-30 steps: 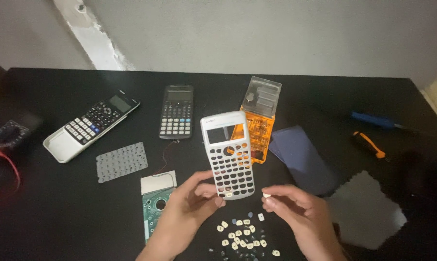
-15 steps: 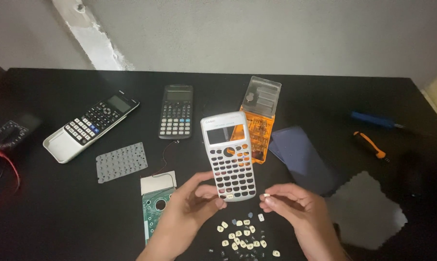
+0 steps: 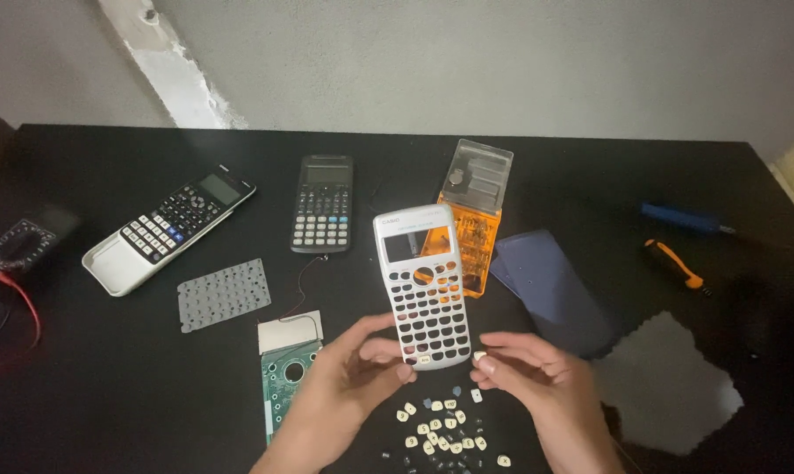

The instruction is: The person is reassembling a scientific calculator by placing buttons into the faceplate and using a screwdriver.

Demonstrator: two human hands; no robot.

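Black bench, seen from above. Left hand: grip closed on the lower edge of a white plastic calculator front shell with empty key holes, held upright and tilted above the bench, in front of an orange transparent screwdriver-bit case. Right hand: fingertips pinched on one small white key cap, just beside the shell's lower right corner. Below both hands: scattered pile of loose white and dark key caps. Left of them: green circuit board, grey rubber key membrane. Further back: white-cased calculator, dark calculator. Right: orange-handled screwdriver, grey cloth.
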